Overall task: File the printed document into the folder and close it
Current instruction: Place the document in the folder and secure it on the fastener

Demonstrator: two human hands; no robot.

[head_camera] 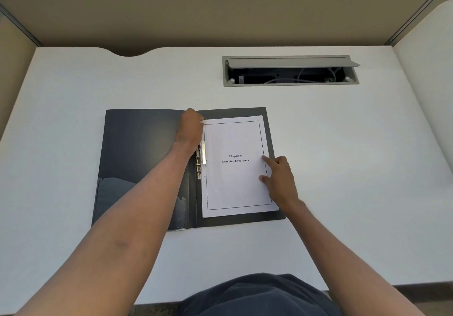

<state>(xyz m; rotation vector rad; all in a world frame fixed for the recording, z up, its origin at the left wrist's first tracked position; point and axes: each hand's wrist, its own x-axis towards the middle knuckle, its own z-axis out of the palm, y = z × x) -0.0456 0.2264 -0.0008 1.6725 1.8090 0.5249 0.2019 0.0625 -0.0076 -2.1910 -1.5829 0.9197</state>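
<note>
A dark grey folder (142,159) lies open on the white desk. The printed document (235,183), a white title page reading "Chapter 6 Learning Experience", rests on the folder's right half beside the metal clip (202,160) at the spine. My left hand (190,129) grips the document's top left corner with curled fingers. My right hand (279,181) lies at the page's right edge, with two fingertips pressing on the paper and the other fingers spread.
The white desk (343,168) is bounded by beige partition walls at the back and sides. An open grey cable tray (290,70) with wires sits recessed at the back right. A curved cutout (130,53) marks the desk's far edge.
</note>
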